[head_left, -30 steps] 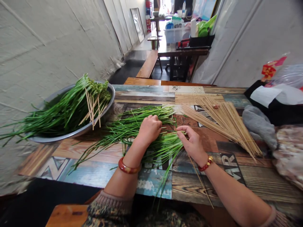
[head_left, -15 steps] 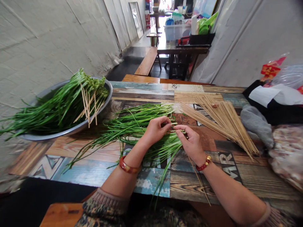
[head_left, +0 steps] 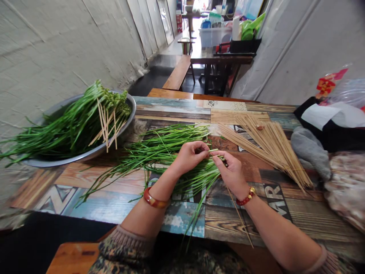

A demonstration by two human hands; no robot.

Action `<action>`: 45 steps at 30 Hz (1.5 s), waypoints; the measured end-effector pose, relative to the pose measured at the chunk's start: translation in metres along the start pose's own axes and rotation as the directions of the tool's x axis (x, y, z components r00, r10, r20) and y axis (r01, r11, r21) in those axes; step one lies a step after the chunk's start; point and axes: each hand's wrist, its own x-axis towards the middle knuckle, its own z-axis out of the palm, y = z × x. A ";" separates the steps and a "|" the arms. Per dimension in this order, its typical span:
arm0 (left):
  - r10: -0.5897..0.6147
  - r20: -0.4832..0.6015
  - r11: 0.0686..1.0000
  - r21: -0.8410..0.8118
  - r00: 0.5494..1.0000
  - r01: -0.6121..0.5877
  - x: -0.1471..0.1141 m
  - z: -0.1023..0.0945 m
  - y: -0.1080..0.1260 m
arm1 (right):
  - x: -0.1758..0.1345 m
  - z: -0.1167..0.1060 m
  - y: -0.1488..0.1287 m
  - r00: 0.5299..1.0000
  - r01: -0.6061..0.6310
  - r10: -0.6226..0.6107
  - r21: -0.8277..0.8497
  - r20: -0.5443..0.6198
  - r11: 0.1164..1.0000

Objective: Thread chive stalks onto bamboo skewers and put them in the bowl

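My left hand (head_left: 190, 156) is closed in a pinch on the pale stem ends of garlic chives (head_left: 214, 150), right beside my right fingertips. My right hand (head_left: 230, 169) is closed round a bamboo skewer (head_left: 240, 216), whose long end slants down toward the table's front edge. A bunch of chives (head_left: 199, 182) hangs from the right hand, leaves fanning left and down; fingers hide where the stems meet the skewer. Loose chives (head_left: 168, 139) lie in a heap just behind and left of my hands.
At left, a metal basin (head_left: 131, 114) holds more chives (head_left: 82, 114) with several skewers (head_left: 105, 125) sticking out. A pile of bamboo skewers (head_left: 270, 146) lies right of my hands. Beyond it are a grey cloth (head_left: 309, 150) and a filled plastic bag (head_left: 346, 186).
A pale stem end now shows between my two hands' fingertips. The hands have otherwise barely moved, and the view has shifted slightly.
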 end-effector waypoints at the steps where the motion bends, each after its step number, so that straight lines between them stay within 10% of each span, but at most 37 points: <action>1: -0.002 0.000 1.000 0.006 1.000 0.002 0.000 0.000 0.000 | 0.000 0.000 0.000 1.000 0.003 -0.003 0.000 0.000 1.000; 45: 0.069 0.008 0.989 0.133 0.998 -0.069 -0.002 0.002 -0.001 | 0.000 -0.001 0.006 1.000 -0.005 0.005 -0.007 0.007 1.000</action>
